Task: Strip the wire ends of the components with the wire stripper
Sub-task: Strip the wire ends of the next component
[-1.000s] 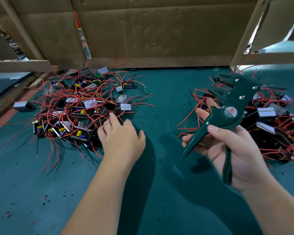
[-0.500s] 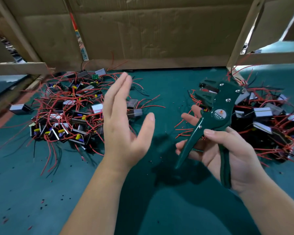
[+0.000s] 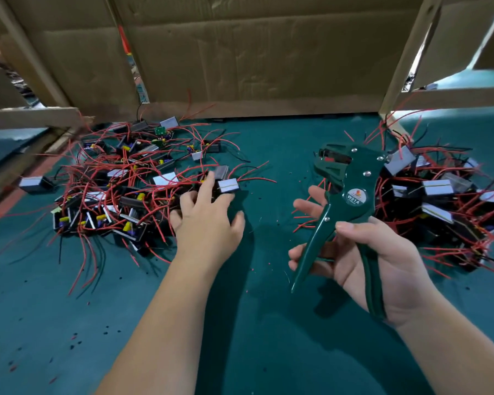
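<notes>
A dark green wire stripper (image 3: 345, 201) is held upright in my right hand (image 3: 362, 260), thumb over one handle and fingers round the other, its handles spread and its jaws pointing up and to the left. My left hand (image 3: 208, 220) lies palm down on the right edge of the left pile of components (image 3: 120, 192), small black blocks with white tops and red wires. Its fingers are spread and touch the blocks, the index finger reaching beside a white-topped component (image 3: 227, 185). I see nothing gripped in that hand.
A second pile of components with red wires (image 3: 439, 206) lies at the right, behind the stripper. Both piles sit on a green mat (image 3: 268, 323) dotted with bits of stripped insulation. Cardboard walls (image 3: 254, 58) and wooden beams close off the back.
My left hand, raised and upright with its palm open half a second ago, has dropped palm down onto the left pile. The stripper has shifted slightly in my right hand.
</notes>
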Tool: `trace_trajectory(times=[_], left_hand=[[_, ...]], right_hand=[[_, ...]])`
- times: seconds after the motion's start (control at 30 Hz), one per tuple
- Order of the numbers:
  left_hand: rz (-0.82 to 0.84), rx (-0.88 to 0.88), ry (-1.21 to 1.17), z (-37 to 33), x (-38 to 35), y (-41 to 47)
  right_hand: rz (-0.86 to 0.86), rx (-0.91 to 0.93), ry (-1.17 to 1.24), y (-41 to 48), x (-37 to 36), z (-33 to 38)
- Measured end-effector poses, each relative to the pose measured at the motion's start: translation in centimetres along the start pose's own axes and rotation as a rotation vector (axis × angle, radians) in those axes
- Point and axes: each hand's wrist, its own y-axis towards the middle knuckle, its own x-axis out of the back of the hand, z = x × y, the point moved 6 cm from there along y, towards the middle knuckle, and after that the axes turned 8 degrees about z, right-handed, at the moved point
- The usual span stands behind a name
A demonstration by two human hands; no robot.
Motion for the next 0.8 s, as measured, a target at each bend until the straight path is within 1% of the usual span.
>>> trace_trajectory(times=[0.1,0.17,0.23,0.27,0.33,0.37,0.43,0.5,0.57,0.63,0.7,0.73,0.8], left_hand=[[-0.097,-0.014,0.004,-0.2,0.5,-0.2],[-0.196,-0.01,-0.06,-0.4,1.5,-0.5],[-0.335,-0.033,-0.203,-0.5,2.9,-0.9],[-0.404,-0.078,-0.3,-0.6,3.6,-1.2],[-0.496,-0.233,-0.532,-0.7,4.6,-2.0],[-0.509,-0.316,-0.655,-0.8,4.9,-2.2],[-0.459,-0.419,-0.896,-1.1,5.2,-2.3],[-0.391,-0.467,-1.094,-1.7,5.3,-2.5],[-0.346,-0.503,-1.129,-2.3,5.2,-2.8],[-0.235,-0.551,-1.144,-3.1,4.6,-3.0],[-0.129,-0.558,-1.231,-3.8,4.1,-3.4],[-0.122,-0.547,-1.259,-4.1,4.0,-3.6],[-0.162,-0.511,-1.241,-4.4,3.9,-3.8]], right_hand=[[-0.002,-0.005,-0.006,-0.1,-0.1,-0.1],[0.001,-0.01,-0.005,0.0,-0.1,-0.1],[0.005,-0.017,-0.007,0.0,-0.2,-0.2],[0.006,-0.02,-0.006,0.1,-0.2,-0.2],[0.006,-0.026,0.002,0.1,-0.3,-0.2],[0.008,-0.029,0.007,0.1,-0.3,-0.2],[0.02,-0.041,0.028,0.1,-0.4,-0.2],[0.041,-0.056,0.065,0.1,-0.5,-0.2],[0.088,-0.062,0.113,0.0,-0.6,-0.1],[0.12,-0.056,0.133,0.0,-0.8,0.1],[0.129,-0.041,0.132,-0.1,-0.7,0.5],[0.132,-0.035,0.134,-0.1,-0.7,0.7],[0.132,-0.026,0.139,0.0,-0.7,0.8]])
